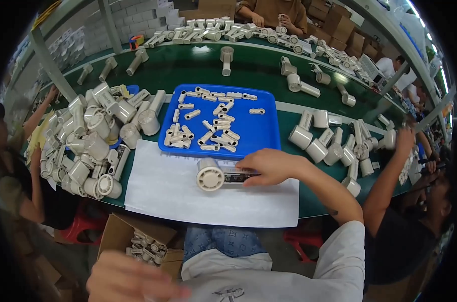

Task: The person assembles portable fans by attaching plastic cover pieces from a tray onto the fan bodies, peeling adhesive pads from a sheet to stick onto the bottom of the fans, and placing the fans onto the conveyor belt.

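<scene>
On a white paper sheet (188, 209) in front of me lies a cream-white handheld device (210, 174) with a round slotted head. Its handle is uncovered along one side, and dark inner parts show there. My right hand (269, 167) grips the handle end between thumb and fingers. Low in the picture, off the table, my left hand (133, 277) is smeared by motion; its fingers cannot be made out, nor whether they hold anything. Just beyond the device sits a blue tray (223, 89) with many small white elongated pieces (222, 122) in it.
A heap of similar devices (95, 136) stands to the left, another group (334, 143) to the right. Behind the tray runs a green conveyor belt (183, 68) carrying several devices. Co-workers sit on both sides and across. An open cardboard box (115, 234) with white parts stands below.
</scene>
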`<state>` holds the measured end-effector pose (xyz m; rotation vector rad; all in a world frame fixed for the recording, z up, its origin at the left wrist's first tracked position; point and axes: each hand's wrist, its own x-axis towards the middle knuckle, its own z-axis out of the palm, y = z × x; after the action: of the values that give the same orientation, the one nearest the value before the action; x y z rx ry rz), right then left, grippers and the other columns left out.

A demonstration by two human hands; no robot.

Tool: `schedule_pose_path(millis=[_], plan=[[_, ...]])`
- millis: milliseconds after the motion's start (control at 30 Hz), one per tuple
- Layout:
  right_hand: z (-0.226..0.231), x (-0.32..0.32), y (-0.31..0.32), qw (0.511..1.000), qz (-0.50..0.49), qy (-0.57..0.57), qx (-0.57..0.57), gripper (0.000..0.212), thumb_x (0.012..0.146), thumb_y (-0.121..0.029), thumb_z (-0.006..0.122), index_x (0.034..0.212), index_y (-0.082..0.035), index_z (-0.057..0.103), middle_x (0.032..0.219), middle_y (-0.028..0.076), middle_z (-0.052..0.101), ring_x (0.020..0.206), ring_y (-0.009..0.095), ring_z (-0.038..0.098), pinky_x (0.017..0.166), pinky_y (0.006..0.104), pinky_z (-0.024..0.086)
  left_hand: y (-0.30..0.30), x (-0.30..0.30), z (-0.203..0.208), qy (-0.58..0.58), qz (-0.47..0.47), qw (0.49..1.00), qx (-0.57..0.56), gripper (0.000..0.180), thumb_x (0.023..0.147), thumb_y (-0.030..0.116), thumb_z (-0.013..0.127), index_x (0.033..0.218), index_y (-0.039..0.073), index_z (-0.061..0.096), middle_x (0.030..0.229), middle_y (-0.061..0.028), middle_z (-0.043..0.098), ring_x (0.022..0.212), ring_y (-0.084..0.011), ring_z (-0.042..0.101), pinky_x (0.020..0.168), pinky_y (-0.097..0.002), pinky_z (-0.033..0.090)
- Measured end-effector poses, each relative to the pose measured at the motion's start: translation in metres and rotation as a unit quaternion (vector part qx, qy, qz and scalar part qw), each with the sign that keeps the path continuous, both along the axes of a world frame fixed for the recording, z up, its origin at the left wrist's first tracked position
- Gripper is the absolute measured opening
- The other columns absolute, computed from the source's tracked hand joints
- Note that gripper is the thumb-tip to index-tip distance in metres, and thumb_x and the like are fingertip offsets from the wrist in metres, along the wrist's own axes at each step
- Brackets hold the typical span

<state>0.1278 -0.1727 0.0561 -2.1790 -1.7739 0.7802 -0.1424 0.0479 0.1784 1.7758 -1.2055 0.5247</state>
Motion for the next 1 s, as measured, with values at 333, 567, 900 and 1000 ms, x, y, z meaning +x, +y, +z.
schedule_pose_path(millis=[333, 567, 900, 1000], plan=[[0.015, 0.008, 0.021, 0.998, -0.024, -0.065, 0.006, 0.034, 0.091, -0.027, 0.064, 0.117, -0.006, 0.067, 0.087, 0.015, 0.071, 0.078, 0.032, 0.068, 0.070, 0.0401, 0.052, 0.006, 0.087, -0.119, 0.223, 0.351, 0.909, -0.018, 0.036, 0.073, 0.009, 0.079, 0.108, 0.007, 0.070, 0.110, -0.0110, 0.069, 0.104, -0.0250, 0.063, 0.086, -0.0349, 0.050], [0.001, 0.075, 0.019, 0.953, -0.205, -0.185, 0.128, 0.035, 0.088, -0.017, 0.065, 0.122, -0.007, 0.064, 0.109, 0.016, 0.067, 0.096, 0.032, 0.066, 0.084, 0.0394, 0.053, -0.003, 0.135, -0.170, 0.186, 0.385, 0.892, 0.144, 0.057, 0.068, 0.018, 0.084, 0.120, 0.012, 0.063, 0.132, -0.0099, 0.056, 0.130, -0.0303, 0.046, 0.108, -0.0435, 0.035], [-0.046, 0.104, 0.014, 0.929, -0.245, -0.253, 0.110, 0.030, 0.083, -0.010, 0.067, 0.113, -0.008, 0.067, 0.107, 0.012, 0.064, 0.103, 0.032, 0.061, 0.088, 0.0413, 0.052, -0.010, 0.140, -0.175, 0.259, 0.404, 0.866, 0.140, 0.037, 0.068, 0.017, 0.082, 0.102, 0.010, 0.068, 0.108, -0.0091, 0.061, 0.107, -0.0301, 0.055, 0.092, -0.0400, 0.044], [-0.040, 0.096, 0.012, 0.936, -0.229, -0.252, 0.085, 0.025, 0.082, -0.010, 0.067, 0.107, -0.008, 0.070, 0.102, 0.012, 0.064, 0.096, 0.033, 0.064, 0.085, 0.0415, 0.053, -0.011, 0.140, -0.172, 0.250, 0.400, 0.871, 0.141, 0.036, 0.067, 0.017, 0.082, 0.099, 0.010, 0.068, 0.105, -0.0092, 0.062, 0.103, -0.0304, 0.055, 0.090, -0.0402, 0.045]])
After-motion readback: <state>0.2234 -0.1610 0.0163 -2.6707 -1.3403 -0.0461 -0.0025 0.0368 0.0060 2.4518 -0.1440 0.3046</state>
